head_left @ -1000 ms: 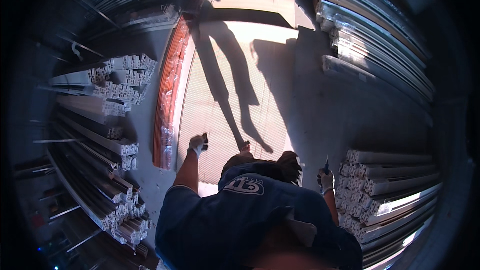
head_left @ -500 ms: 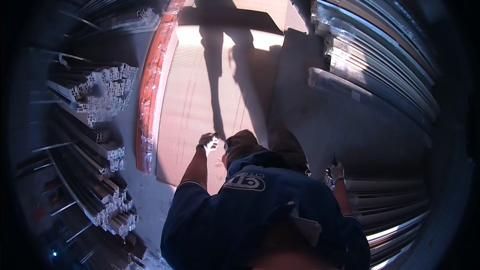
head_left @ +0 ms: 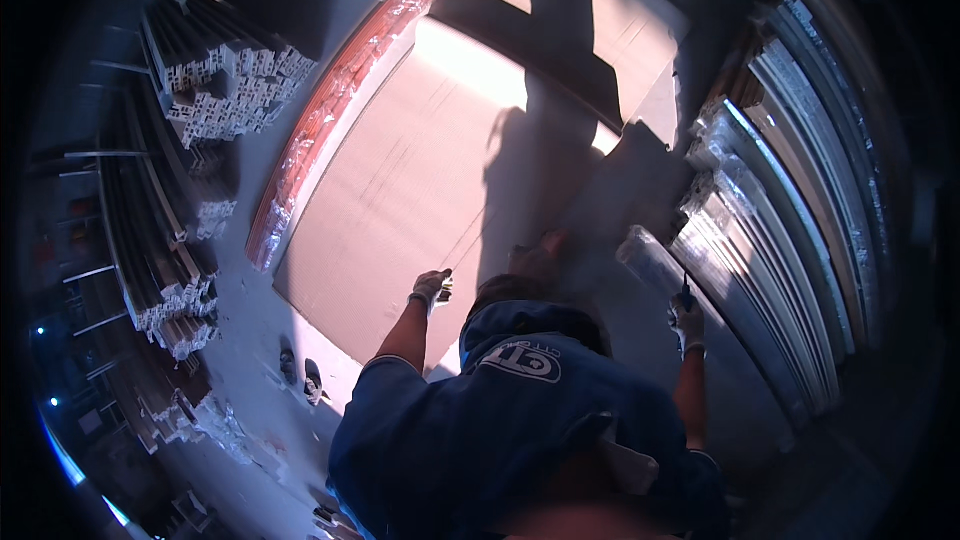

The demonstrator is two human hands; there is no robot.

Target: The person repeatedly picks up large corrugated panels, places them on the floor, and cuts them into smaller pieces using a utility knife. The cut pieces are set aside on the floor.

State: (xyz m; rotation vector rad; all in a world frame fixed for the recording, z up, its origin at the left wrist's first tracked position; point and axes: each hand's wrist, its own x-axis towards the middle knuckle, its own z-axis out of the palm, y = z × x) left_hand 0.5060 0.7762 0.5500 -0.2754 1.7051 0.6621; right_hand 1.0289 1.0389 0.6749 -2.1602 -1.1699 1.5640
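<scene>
My left hand [head_left: 432, 287], in a pale glove, is held closed over the near part of a large cardboard sheet [head_left: 370, 190] on the floor. Whatever its curled fingers may hold is hidden. Out to the right, my gloved right hand [head_left: 687, 322] grips a slim dark pointed tool [head_left: 686, 290], its tip directed away from me; the exact kind is too small to tell. Beyond that hand lies a film-wrapped bundle [head_left: 665, 270]. A long orange bundle [head_left: 310, 130] in clear film runs along the cardboard's left edge.
Racks of long profiles [head_left: 240, 80] with pale cut ends line the left side. Stacked long profiles [head_left: 770, 270] fill the right. Dark shoes [head_left: 314, 380] show on the floor at lower left. A dark flat strip [head_left: 530, 45] crosses the far cardboard.
The view has turned, so the cardboard and orange bundle now slant to the upper right. My right hand has come forward with the tool; my left hand stays closed over the cardboard.
</scene>
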